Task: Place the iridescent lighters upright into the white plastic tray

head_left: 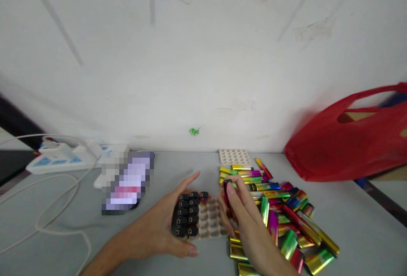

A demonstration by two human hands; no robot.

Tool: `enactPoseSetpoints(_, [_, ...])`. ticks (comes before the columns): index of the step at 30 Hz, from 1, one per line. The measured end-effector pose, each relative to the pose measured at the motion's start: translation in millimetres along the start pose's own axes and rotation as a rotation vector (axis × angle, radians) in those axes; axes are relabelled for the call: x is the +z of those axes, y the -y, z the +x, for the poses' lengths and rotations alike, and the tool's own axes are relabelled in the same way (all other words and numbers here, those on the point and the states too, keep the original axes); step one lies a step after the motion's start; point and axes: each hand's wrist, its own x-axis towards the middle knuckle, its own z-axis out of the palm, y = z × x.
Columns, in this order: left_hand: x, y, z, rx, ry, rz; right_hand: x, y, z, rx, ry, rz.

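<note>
My left hand (159, 225) wraps round the left side of a white tray (208, 221) with rows of round holes, thumb along the near side and index finger stretched out at the far side. Several black-topped lighters (187, 214) stand upright in the tray's left columns, and one more starts the third column at the back. The holes to the right show bare. Over the tray's right edge, my right hand (241, 208) is closed on a dark red lighter (227, 191) with a black top, thumb pressed against it. Part of that lighter is hidden by the fingers.
A pile of shiny multicoloured metallic lighters (289, 208) spreads to the right. Behind it lies a second white holed tray (235, 156). A red bag (343, 140) stands at back right. Left are a phone (129, 182), a power strip (60, 159) and a white cable (78, 182).
</note>
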Motion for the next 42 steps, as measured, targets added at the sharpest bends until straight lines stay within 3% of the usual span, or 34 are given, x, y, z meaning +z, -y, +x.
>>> enactPoseSetpoints(2, [-0.3,1,0,-0.001,-0.008,0.020,1,4,-3,-0.139,-0.015,-0.164])
enactPoseSetpoints(7, [-1.9,6,1,-0.002,-0.033,0.061,-2,13,-2,-0.407,0.094,-0.417])
enactPoseSetpoints(16, [-4.4,4,0,0.004,-0.003,0.124,-15,19,7,-0.542,0.133,-0.690])
enactPoseSetpoints(23, [-4.7,14,1,0.021,-0.005,0.096,-20,4,9,-0.561,0.116,-0.779])
enactPoseSetpoints(30, [-8.3,30,1,0.039,-0.016,0.178,-20,0,11,-0.831,0.134,-0.971])
enactPoseSetpoints(36, [-7.6,29,1,0.054,-0.033,0.171,-17,10,7,-0.863,0.148,-1.048])
enactPoseSetpoints(39, [-5.3,23,1,0.034,-0.024,0.144,-17,10,5,-0.789,0.058,-1.038])
enactPoseSetpoints(42, [-3.4,17,1,0.015,-0.022,0.111,-24,5,11,-0.725,-0.176,-1.090])
